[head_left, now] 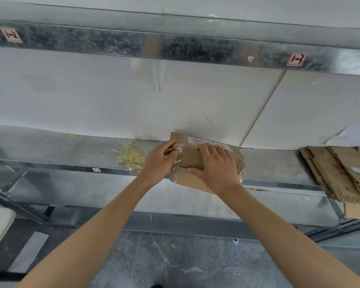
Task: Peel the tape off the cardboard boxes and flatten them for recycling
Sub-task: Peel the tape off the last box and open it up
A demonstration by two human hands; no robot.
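a small brown box (pixel 192 156) sits on a metal shelf (pixel 71 148), a bit right of the middle and close to the near edge. clear tape (pixel 178 163) is wrapped round it, all crinkly at the left end.

the right hand (pixel 215 167) lies flat on top of the box. its fingers (pixel 206 149) are a little spread and press down, and the thumb points left along the near side. the left hand (pixel 159 163) is at the left end. its fingers are curled in and look to be pinching the loose tape there.

the box looks light, so i think it would slide or lift if nobody held it down. the card is thin and would dent or tear if pulled hard. the tape is thin, sticky and stretchy, and it may snap into strips. the best place to grab is the loose, wrinkled edge at the left end. pull slow and low, along the box.

just left of the box lies a heap of tape bits (pixel 131 156). well off to the right is a pile of flat card (pixel 339 173).
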